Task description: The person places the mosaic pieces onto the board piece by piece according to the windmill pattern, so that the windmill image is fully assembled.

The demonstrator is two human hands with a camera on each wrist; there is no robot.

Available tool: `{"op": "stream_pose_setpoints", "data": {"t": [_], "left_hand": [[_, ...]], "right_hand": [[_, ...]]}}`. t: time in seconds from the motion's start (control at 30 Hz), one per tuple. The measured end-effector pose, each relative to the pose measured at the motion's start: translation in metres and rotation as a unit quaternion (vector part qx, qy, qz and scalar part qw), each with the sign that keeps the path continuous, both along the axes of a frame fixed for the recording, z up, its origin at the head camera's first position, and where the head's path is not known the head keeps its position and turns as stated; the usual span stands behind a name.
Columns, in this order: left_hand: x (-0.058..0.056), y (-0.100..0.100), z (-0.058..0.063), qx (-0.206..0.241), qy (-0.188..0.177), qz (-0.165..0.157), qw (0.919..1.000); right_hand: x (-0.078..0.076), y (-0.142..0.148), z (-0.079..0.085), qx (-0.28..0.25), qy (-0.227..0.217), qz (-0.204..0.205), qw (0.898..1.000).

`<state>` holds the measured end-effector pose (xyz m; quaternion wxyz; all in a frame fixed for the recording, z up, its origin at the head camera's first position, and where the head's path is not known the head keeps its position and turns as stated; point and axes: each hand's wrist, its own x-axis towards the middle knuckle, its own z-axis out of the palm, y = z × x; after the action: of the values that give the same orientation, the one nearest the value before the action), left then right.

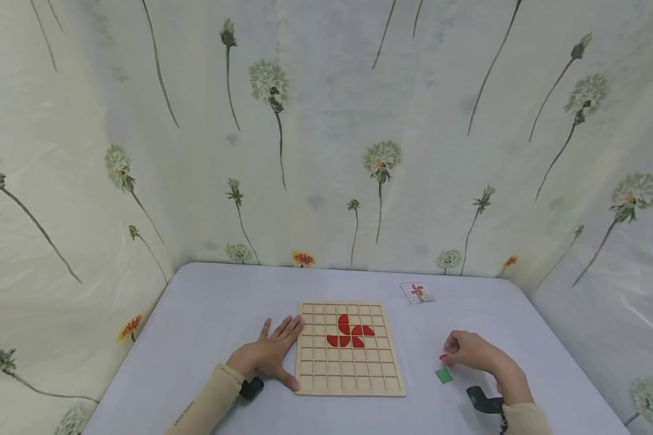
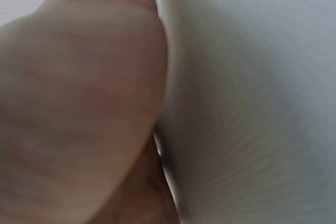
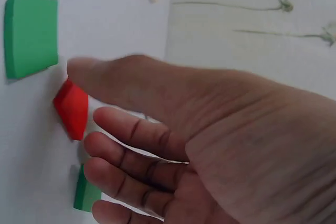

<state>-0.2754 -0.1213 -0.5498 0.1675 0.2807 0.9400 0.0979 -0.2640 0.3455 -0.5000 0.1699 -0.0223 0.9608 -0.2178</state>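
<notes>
A wooden grid board (image 1: 312, 365) lies mid-table, with several red curved-edge pieces (image 1: 344, 328) set in its squares in a pinwheel shape. My left hand (image 1: 272, 350) rests flat with fingers spread, its fingertips and thumb at the board's left edge; the left wrist view shows mostly skin close up. To the right of the board, my right hand (image 1: 468, 350) pinches a red piece (image 3: 73, 109) between thumb and fingertips, tilted close over the table. Beside the thumb lies a green square piece (image 3: 32, 38). Another green piece (image 3: 87, 190) is partly hidden behind the fingers.
A small pattern card (image 1: 416, 293) with a red pinwheel printed on a grid lies at the back right of the white table (image 1: 223, 290). Behind the table hangs a flower-printed curtain (image 1: 326, 133). Dark wrist camera mounts (image 1: 484, 401) sit under both wrists.
</notes>
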Motion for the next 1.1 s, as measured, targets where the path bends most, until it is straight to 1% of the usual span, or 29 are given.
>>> {"op": "stream_pose_setpoints", "data": {"t": [0.1, 0.3, 0.43, 0.6, 0.73, 0.83, 0.97, 1.1], "left_hand": [[0.001, 0.0, 0.001, 0.002, -0.002, 0.001, 1.0], [0.001, 0.0, 0.003, 0.003, -0.003, 0.001, 1.0], [0.001, 0.0, 0.002, 0.004, -0.004, -0.001, 1.0], [0.001, 0.0, 0.002, 0.006, -0.004, -0.002, 1.0], [0.001, 0.0, 0.001, 0.003, -0.002, -0.005, 1.0], [0.001, 0.0, 0.001, 0.002, 0.0, -0.005, 1.0], [0.001, -0.001, 0.001, 0.005, 0.003, -0.008, 1.0], [0.001, -0.001, 0.002, 0.01, 0.005, -0.01, 0.9999]], "right_hand": [[0.0, 0.001, -0.003, 0.004, 0.0, -0.005, 1.0], [-0.001, 0.0, -0.007, 0.002, 0.014, -0.009, 1.0], [-0.002, -0.004, -0.012, 0.003, 0.04, -0.006, 0.999], [-0.004, -0.012, -0.018, -0.008, 0.078, -0.002, 0.997], [-0.006, -0.017, -0.021, -0.015, 0.093, -0.005, 0.996], [-0.007, -0.02, -0.021, -0.015, 0.107, 0.005, 0.994], [-0.008, -0.022, -0.021, -0.016, 0.116, 0.009, 0.993], [-0.008, -0.022, -0.023, -0.017, 0.116, 0.001, 0.993]]}}
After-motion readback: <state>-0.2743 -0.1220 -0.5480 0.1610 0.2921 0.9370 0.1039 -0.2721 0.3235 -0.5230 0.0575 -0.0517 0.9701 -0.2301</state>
